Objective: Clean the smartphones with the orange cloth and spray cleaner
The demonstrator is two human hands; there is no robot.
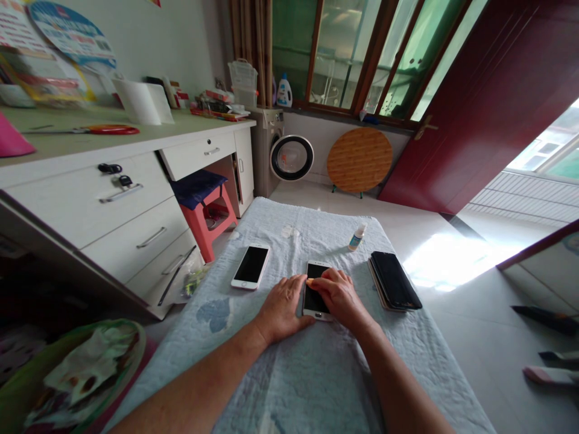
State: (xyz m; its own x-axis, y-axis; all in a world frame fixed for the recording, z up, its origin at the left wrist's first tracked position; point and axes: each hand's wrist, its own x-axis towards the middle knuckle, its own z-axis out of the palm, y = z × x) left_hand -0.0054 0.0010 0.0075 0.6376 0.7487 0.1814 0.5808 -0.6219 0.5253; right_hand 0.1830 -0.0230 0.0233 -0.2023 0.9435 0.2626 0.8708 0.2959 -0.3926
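Observation:
A white-framed phone (319, 304) with a black screen lies on the cloth-covered table (289, 367), between my hands. Against its left edge rests my left hand (283, 308), thumb near the bottom edge and fingers along the side, gripping the phone. My right hand (340, 296) is over the phone's upper right, its fingers pinched on a small orange piece (310, 282) that touches the screen. Another white phone (251, 266) lies to the left. On the right, a black phone (395, 280) sits on top of a stack. Behind it stands a small spray bottle (357, 237).
To the left is a white desk (126, 224) with drawers, and a pink stool (209, 220) beneath it. A bin (140, 343) with waste stands at the lower left. Beyond the table are an open washing machine (270, 150) and a round wooden board (359, 158).

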